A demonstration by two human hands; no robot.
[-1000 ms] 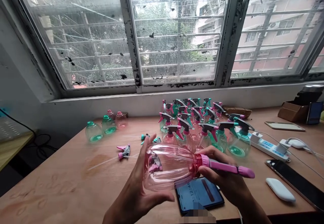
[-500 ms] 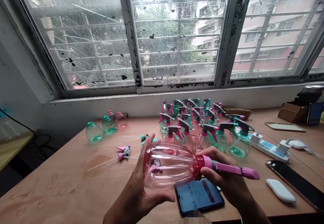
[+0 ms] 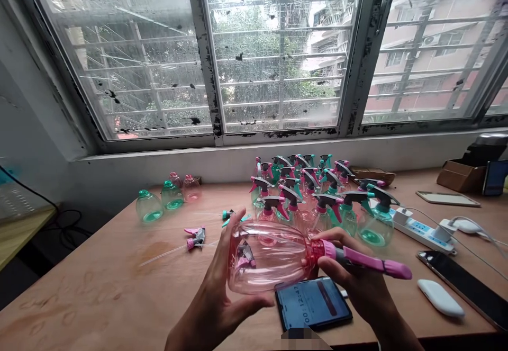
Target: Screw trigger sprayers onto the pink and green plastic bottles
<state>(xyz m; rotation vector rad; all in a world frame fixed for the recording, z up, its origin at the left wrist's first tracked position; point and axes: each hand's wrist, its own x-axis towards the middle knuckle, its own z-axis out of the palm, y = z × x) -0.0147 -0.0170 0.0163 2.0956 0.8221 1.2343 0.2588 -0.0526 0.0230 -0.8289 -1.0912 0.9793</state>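
We see a translucent pink bottle [image 3: 270, 258] streaked with pale highlights, its collar [image 3: 328, 249] and trigger [image 3: 377, 263] a stronger pink. Far off, the crowded spray bottles [image 3: 291, 196] mix pink and green under grey-backed heads. At far left we find green bottles [image 3: 149, 207] and pink bottles [image 3: 191, 189]. Our table [image 3: 119, 298] is reddish-brown, blotched darker; the right-hand power strip [image 3: 423, 230], white and blue.

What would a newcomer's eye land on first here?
First, the clear pink bottle, tipped sideways between the left hand and the right hand at front centre. Behind it, a crowd of pink and green spray bottles stands below the barred window. Four headless bottles stand at the back left of the table.
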